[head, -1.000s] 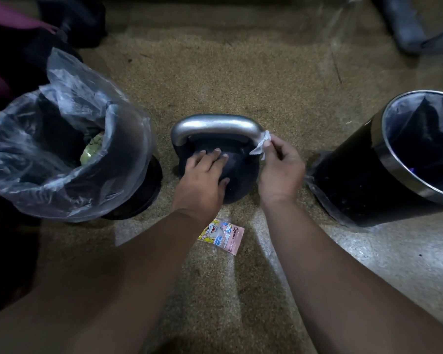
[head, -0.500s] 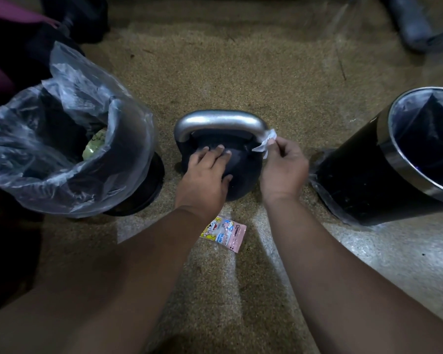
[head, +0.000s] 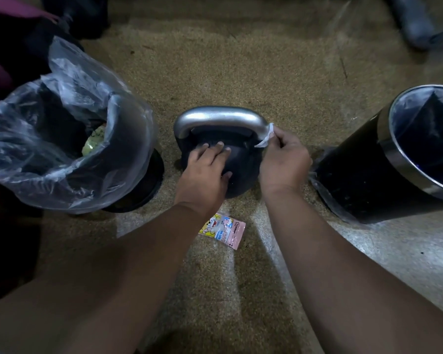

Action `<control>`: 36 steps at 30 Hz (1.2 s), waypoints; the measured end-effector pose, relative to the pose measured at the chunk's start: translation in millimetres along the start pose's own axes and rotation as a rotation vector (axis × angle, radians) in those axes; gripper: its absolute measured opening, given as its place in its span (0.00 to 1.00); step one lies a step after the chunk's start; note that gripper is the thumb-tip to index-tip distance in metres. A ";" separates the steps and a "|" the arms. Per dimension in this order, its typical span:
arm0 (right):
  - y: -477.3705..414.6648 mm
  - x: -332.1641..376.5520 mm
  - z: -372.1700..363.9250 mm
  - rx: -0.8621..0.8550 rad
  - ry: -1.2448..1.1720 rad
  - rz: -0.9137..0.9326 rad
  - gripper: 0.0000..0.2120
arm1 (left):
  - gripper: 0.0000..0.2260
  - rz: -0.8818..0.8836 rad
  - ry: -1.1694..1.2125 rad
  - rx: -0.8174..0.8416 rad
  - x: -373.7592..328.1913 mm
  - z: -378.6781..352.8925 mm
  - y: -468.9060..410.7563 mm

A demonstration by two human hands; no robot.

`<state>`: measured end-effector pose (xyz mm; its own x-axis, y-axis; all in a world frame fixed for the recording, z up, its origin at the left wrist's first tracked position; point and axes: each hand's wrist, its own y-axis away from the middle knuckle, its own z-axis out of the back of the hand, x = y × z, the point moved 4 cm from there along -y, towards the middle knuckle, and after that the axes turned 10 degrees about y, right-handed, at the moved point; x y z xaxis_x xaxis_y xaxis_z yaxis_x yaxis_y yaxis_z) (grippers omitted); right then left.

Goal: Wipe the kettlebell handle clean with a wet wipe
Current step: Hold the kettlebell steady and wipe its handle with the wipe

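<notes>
Speckled tan floor (head: 253,72), dimly lit, with a paler polished strip toward 4 o'clock. Dead centre, kettlebell (head: 243,159): dark round body planted on the floor, silver handle (head: 219,117) arching over it toward 12 o'clock. At 9 o'clock, bin lined with a loose clear bag (head: 69,139), something pale green inside; at 3 o'clock, dark bin with a chrome rim (head: 394,152), also lined. Probably both set within reach so the used wipe can be dropped without getting up, though which one is meant cannot be told. Just below the kettlebell, toward 6 o'clock and partly under the left forearm, a small pink-and-yellow sachet (head: 224,229) flat on the floor, likely the wipe's opened packet. Left hand (head: 205,175) spread flat over the near face of the ball, fingers extended and resting on it, gripping nothing; judged to be bracing the weight against sliding or rocking under the rubbing. Right hand (head: 283,159) curled nearly closed, thumb and fingertips pinching a small white wet wipe (head: 265,137), pressed against the handle's right-hand bend where it drops toward the body. Wipe only in contact with that corner; top bar and left leg uncovered, so apparently much of the handle left to go over.
</notes>
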<state>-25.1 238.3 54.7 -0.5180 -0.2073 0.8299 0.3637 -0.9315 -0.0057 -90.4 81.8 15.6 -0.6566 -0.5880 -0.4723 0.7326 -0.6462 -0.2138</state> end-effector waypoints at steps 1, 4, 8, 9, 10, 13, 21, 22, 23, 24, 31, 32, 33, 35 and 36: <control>2.1 0.7 1.4 -0.010 0.001 0.024 0.09 | 0.22 -0.002 -0.003 -0.001 -0.3 0.1 0.2; 14.9 0.1 3.1 -0.042 0.011 0.130 0.08 | 0.22 0.000 -0.010 0.001 -0.4 0.9 0.3; 9.7 -5.2 0.4 -0.045 0.030 0.033 0.08 | 0.23 0.006 -0.008 0.007 -1.1 0.7 -1.1; 8.9 -5.5 -0.1 -0.037 0.037 0.011 0.08 | 0.23 0.008 -0.010 0.007 -1.1 1.1 -1.2; 9.4 -5.3 -0.8 -0.033 0.040 0.011 0.08 | 0.23 0.007 -0.013 0.008 -0.6 0.9 -1.1; 11.0 -3.0 -2.1 -0.033 0.027 0.042 0.07 | 0.23 0.000 -0.015 0.011 -0.3 1.1 -0.6; 7.3 -3.9 -7.4 -0.040 -0.044 0.016 0.08 | 0.23 0.007 -0.018 0.002 0.1 0.3 0.2; 6.5 -6.2 -8.6 -0.043 -0.042 0.009 0.08 | 0.23 0.009 -0.017 0.004 0.3 -0.2 0.4; 4.7 -9.2 -10.0 -0.040 -0.043 -0.008 0.08 | 0.23 0.009 -0.016 0.010 0.3 -0.6 0.4; 3.0 -11.5 -11.1 -0.031 -0.054 -0.029 0.08 | 0.23 0.008 -0.016 0.014 0.4 -1.0 0.1; 2.3 -12.3 -12.3 -0.013 -0.163 -0.101 0.06 | 0.23 0.001 -0.009 0.001 -0.5 0.8 -0.3; 1.6 -12.4 -12.2 -0.012 -0.174 -0.117 0.06 | 0.23 -0.001 -0.008 0.002 -0.4 0.8 -0.5; 1.7 -11.4 -11.7 -0.014 -0.181 -0.115 0.06 | 0.23 -0.003 -0.009 0.004 -0.2 0.7 -0.6; 2.4 -10.4 -11.5 -0.024 -0.166 -0.083 0.06 | 0.23 -0.002 -0.012 0.009 0.0 0.7 -0.7; 2.4 -10.8 -11.9 -0.023 -0.144 -0.071 0.07 | 0.23 0.000 -0.012 0.008 0.0 0.7 -0.7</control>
<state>-27.9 234.8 39.1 -0.4244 -0.0973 0.9002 0.3113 -0.9493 0.0442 -91.0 81.9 16.4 -0.6589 -0.5933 -0.4624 0.7310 -0.6502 -0.2073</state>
